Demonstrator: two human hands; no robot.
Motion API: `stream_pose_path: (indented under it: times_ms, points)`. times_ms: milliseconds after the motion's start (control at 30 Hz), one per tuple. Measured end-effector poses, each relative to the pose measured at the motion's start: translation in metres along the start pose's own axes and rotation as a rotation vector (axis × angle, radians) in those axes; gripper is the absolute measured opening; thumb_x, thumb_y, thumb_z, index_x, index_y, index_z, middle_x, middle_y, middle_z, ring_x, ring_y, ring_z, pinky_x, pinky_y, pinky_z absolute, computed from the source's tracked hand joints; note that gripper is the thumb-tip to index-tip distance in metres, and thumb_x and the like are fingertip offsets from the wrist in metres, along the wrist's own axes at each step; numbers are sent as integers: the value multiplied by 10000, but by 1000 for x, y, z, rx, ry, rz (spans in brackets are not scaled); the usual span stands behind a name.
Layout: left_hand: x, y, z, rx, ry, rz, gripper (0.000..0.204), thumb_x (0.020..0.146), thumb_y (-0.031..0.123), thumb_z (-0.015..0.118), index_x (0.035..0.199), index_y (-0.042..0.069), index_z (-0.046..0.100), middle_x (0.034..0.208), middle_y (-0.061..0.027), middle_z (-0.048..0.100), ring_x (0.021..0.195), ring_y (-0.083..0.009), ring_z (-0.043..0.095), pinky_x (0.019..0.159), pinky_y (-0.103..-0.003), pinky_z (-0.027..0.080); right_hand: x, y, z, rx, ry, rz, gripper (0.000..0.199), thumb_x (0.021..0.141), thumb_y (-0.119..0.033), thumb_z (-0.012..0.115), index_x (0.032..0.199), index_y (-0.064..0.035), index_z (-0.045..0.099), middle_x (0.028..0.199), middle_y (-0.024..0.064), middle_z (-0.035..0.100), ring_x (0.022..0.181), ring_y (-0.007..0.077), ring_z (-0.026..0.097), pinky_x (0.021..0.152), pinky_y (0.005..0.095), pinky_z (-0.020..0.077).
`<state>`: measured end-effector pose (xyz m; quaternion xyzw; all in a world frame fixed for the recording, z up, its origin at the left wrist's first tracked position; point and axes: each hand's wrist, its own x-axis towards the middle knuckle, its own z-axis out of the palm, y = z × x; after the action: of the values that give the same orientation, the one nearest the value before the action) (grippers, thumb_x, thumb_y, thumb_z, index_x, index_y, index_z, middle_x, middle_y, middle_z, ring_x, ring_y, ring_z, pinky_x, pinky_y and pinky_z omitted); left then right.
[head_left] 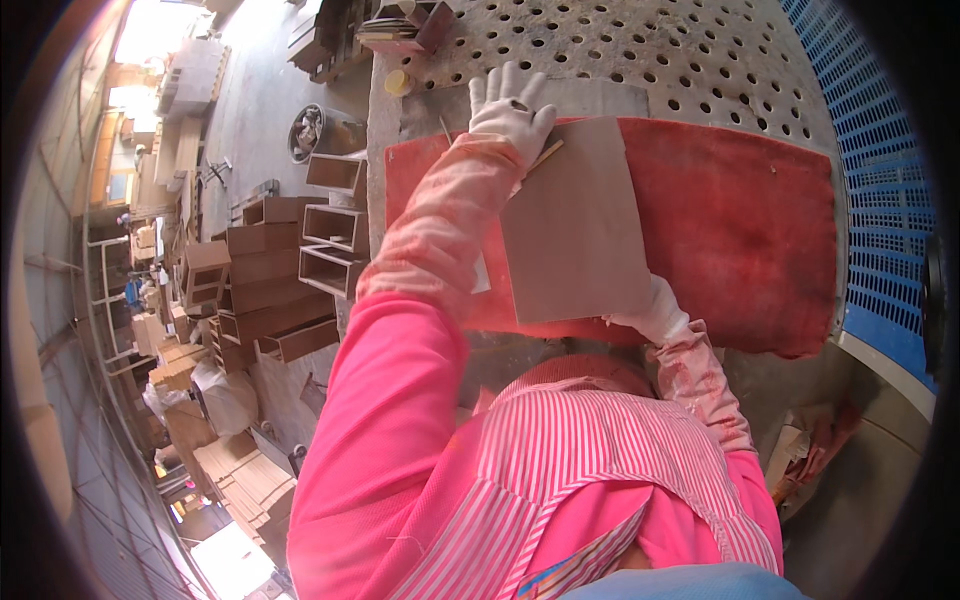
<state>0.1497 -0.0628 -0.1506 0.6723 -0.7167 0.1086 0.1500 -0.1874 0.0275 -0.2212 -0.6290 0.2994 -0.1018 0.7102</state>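
A flat grey-brown board (pixel 575 225) lies over the red cloth (pixel 730 230) on the work table. My right hand (pixel 655 315), in a white glove, grips the board's near right corner, with the fingers partly hidden beneath it. Beyond the board's far left corner, my left hand (pixel 510 105) reaches out, gloved, fingers spread, above a grey sheet (pixel 600 98). It holds nothing, and I cannot tell whether it touches the sheet. A thin wooden strip (pixel 549 153) sticks out between the left wrist and the board. Part of a white paper (pixel 482 276) shows beside the left forearm.
The table top (pixel 700 50) is full of round holes. Blue perforated plastic crates (pixel 870 150) border it on the right. Left of the table stand a dark bucket (pixel 325 133) and several open brown boxes (pixel 285 250). A small yellow round object (pixel 398 82) sits near the far left edge.
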Motion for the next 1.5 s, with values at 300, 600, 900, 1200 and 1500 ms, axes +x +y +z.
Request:
stream_pose_path:
  times_ms: [300, 600, 900, 1200, 1500]
  points:
    - [-75, 156, -18, -431, -157, 376, 529, 952, 532, 628, 1411, 271, 669, 1633, -117, 467, 1542, -383, 357, 1296, -584, 231, 6, 36, 10, 53, 76, -107, 397, 933, -196, 775, 1305, -85, 689, 1296, 124, 734, 1164, 212, 717, 951, 404, 594]
    - [-13, 84, -21, -12, 37, -71, 676, 906, 487, 728, 1481, 143, 640, 1613, -232, 482, 1480, -498, 444, 1287, -594, 292, 1, -8, 6, 124, 88, 74, 271, 838, -60, 870, 1065, -3, 732, 929, 85, 782, 871, 179, 761, 750, 327, 600]
    - [-64, 25, -34, -301, -232, -314, 673, 892, 483, 704, 1467, 145, 615, 1580, -213, 513, 1481, -467, 432, 1206, -565, 348, -1, -23, -17, 202, -193, 146, 421, 897, -137, 836, 1263, 1, 679, 1089, 63, 761, 981, 156, 723, 836, 300, 576]
    - [-36, -12, -72, -1024, -57, -903, 445, 1067, 445, 593, 1170, 33, 727, 1062, -135, 738, 976, -235, 683, 935, -382, 525, 68, -113, -34, 488, 49, -10, 505, 942, -119, 722, 1421, 2, 616, 1234, 37, 719, 1114, 135, 655, 1001, 332, 517]
    - [-84, 69, -183, -664, -256, -162, 384, 893, 259, 828, 1219, 122, 676, 966, -120, 696, 851, -295, 697, 815, -403, 579, -9, -146, -27, 14, -201, -215, 388, 899, -41, 778, 1285, -44, 736, 1098, 20, 785, 1032, 118, 700, 939, 324, 563]
